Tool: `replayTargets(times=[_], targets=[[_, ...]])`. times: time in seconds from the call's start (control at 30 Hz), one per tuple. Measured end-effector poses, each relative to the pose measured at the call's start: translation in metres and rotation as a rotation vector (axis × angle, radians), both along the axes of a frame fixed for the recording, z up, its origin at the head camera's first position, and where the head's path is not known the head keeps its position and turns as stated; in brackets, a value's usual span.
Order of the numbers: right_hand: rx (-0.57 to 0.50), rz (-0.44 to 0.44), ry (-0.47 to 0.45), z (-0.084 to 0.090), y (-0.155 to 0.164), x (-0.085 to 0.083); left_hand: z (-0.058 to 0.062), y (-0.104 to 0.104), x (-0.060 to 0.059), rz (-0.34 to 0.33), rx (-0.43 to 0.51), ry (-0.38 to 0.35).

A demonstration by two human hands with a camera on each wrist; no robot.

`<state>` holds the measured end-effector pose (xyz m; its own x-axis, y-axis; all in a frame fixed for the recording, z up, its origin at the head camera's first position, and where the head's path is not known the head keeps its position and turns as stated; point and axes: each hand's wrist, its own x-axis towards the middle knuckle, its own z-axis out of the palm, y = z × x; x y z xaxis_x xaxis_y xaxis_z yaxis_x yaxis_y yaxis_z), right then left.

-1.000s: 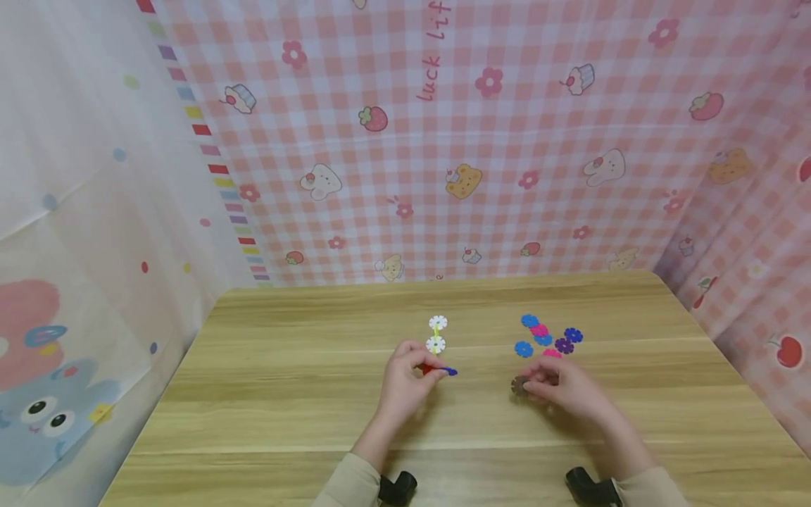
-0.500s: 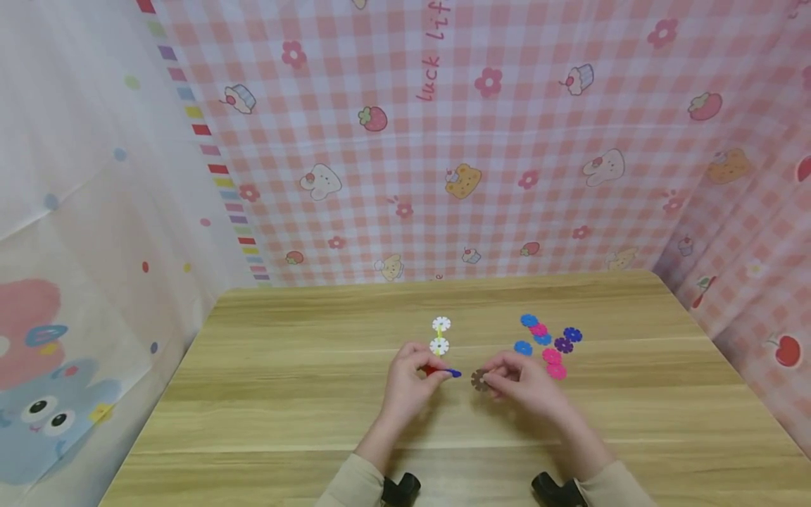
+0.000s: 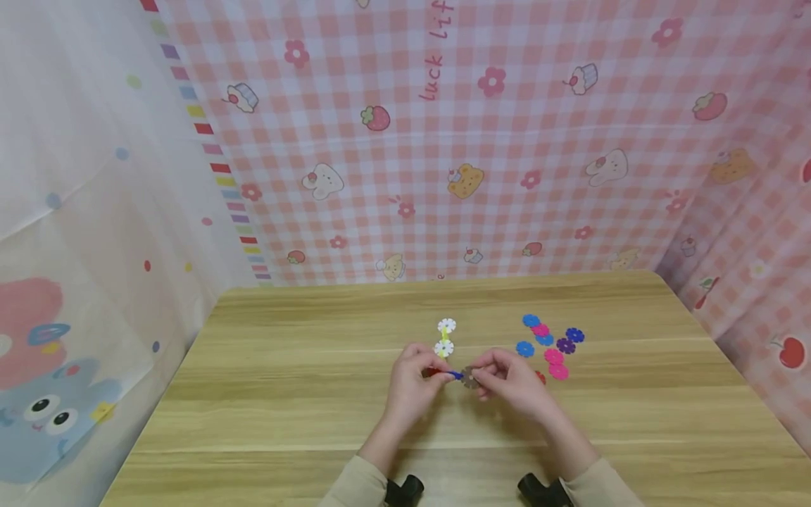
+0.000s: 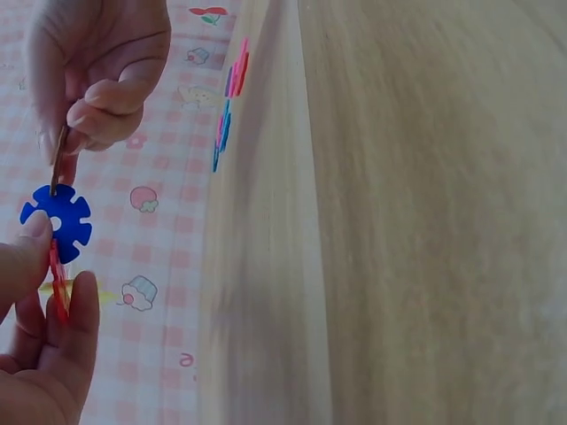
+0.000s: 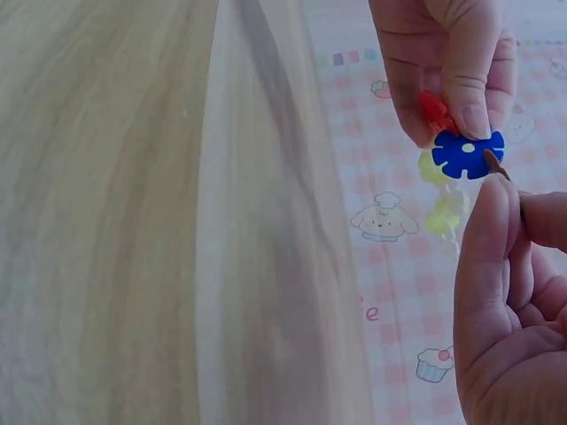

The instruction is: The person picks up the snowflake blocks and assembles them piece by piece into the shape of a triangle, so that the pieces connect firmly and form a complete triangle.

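My left hand [image 3: 410, 380] pinches a dark blue notched plastic disc [image 4: 73, 217] with a red disc [image 4: 59, 288] joined to it edge-on. Beyond these fingers runs a chain with yellow discs [image 5: 446, 211] and white discs [image 3: 444, 348]; part of it is hidden by the hand. Between thumb and fingers of my right hand [image 3: 516, 384] is a brown notched disc [image 3: 469, 379]. The brown disc's edge meets the rim of the blue one, at right angles to it, in both wrist views.
Several loose discs lie on the wooden table [image 3: 285, 394] to the right: light blue [image 3: 524, 348], pink [image 3: 554, 357], purple [image 3: 566, 346] and dark blue [image 3: 574, 334]. A red disc [image 3: 541, 377] shows partly behind the right hand. A checked curtain [image 3: 405, 155] hangs behind the table.
My right hand has carried the brown disc leftward from beside the loose pieces to the blue disc. The left hand and its chain have shifted slightly right. Pink and red loose discs have come into view.
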<state>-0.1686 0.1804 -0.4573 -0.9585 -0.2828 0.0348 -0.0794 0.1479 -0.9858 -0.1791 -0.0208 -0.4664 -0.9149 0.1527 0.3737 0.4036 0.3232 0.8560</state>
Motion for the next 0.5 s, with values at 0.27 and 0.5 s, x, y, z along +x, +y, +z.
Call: replayTargets(times=[0.27,0.5], targets=[[-0.054,-0.023,-0.010,0.003,-0.006,0.002,0.004,0.003,0.001,0.036,0.011,0.047],[-0.100,-0.060,-0.008,0.002,-0.011,0.002,0.007,0.003,0.001,0.038,0.036,0.039]])
